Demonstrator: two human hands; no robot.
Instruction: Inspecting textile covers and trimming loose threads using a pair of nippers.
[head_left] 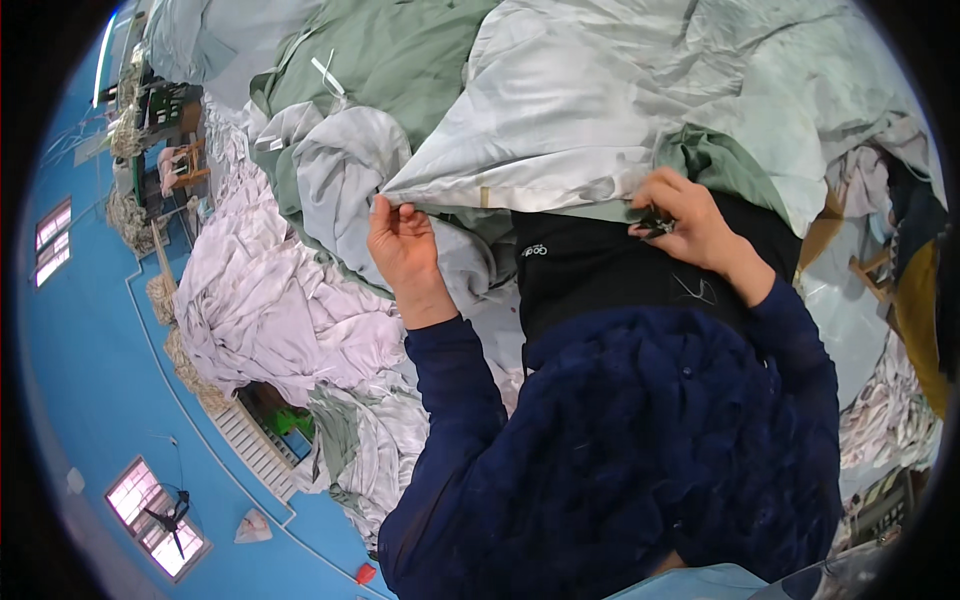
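A white cloth (560, 110) is spread across my lap, its hemmed edge drawn nearly straight between my hands. My left hand (405, 250) is closed, pinching the cloth's left corner between thumb and finger. Towards the right end of that edge, my right hand (690, 220) is closed around a small dark metal tool (655, 222) that looks like thread snips; the fingers cover most of it. Those fingers also rest against the hem. A small tan mark (485, 197) shows on the edge. Green fabric (710, 160) bunches up just beyond my right hand.
Green cloth (400, 50) with a white tag (328, 75) lies beyond my left hand, beside crumpled grey cloth (350, 165). A big heap of pale pinkish cloth (290, 300) is at the left. More fabric (890, 410) and a wooden stool (875, 275) stand at the right.
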